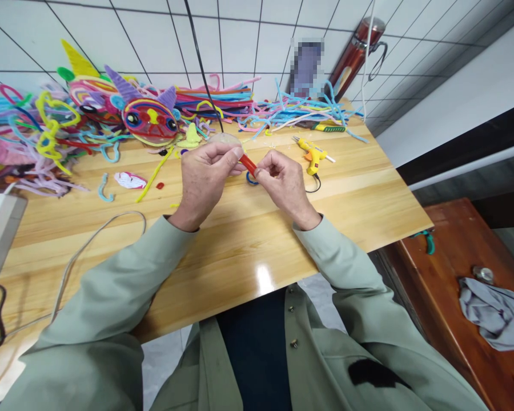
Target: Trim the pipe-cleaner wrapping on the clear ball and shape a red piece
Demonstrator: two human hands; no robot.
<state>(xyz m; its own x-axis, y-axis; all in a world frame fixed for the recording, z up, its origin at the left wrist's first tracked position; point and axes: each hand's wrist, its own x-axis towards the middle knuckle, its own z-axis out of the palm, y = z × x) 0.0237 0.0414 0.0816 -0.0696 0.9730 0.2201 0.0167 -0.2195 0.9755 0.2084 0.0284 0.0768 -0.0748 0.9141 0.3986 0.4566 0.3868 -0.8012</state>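
Observation:
A short red piece (pixel 248 164) slants between my two hands above the wooden table. My left hand (pixel 209 176) pinches its upper end between thumb and fingers. At its lower end, my right hand (pixel 284 181) grips it with curled fingers. Just under it on the table, a small blue ring (pixel 252 178) partly shows. A clear round disc (pixel 224 138) is partly hidden behind my left hand. To the right of my right hand lies a yellow glue gun (pixel 313 155).
Decorated masks (pixel 151 121) and tangled pipe cleaners (pixel 53 128) crowd the back left. More pipe cleaners (pixel 291 114), a phone (pixel 306 68) and a red thermos (pixel 357 57) stand or lie along the wall. A white cable (pixel 75 255) crosses the left side.

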